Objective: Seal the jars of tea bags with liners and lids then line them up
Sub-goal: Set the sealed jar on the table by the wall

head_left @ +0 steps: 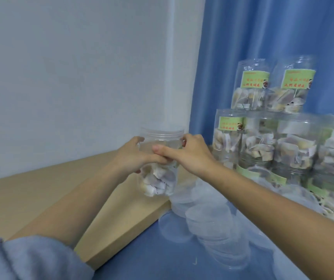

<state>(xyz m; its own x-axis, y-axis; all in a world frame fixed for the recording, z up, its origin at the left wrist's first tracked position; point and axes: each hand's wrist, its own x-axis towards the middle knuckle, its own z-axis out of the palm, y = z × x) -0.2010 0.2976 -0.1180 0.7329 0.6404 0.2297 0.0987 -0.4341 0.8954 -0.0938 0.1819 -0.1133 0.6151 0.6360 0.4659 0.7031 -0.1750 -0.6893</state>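
A clear plastic jar (158, 180) half full of tea bags is held up over the wooden tabletop (41, 190), its threaded mouth open at the top. My left hand (134, 158) grips the jar's middle from the left. My right hand (190, 152) holds the jar from the right, fingers against its upper wall and thumb stretched across the front over my left fingers. A loose pile of clear lids and liners (212, 223) lies on the blue surface below the jar.
Filled jars with green labels (283, 146) stand stacked in two tiers at the right, against a blue curtain (263, 37). A white wall (81, 67) backs the table. A blue sleeve (31, 259) covers my left forearm at the bottom left.
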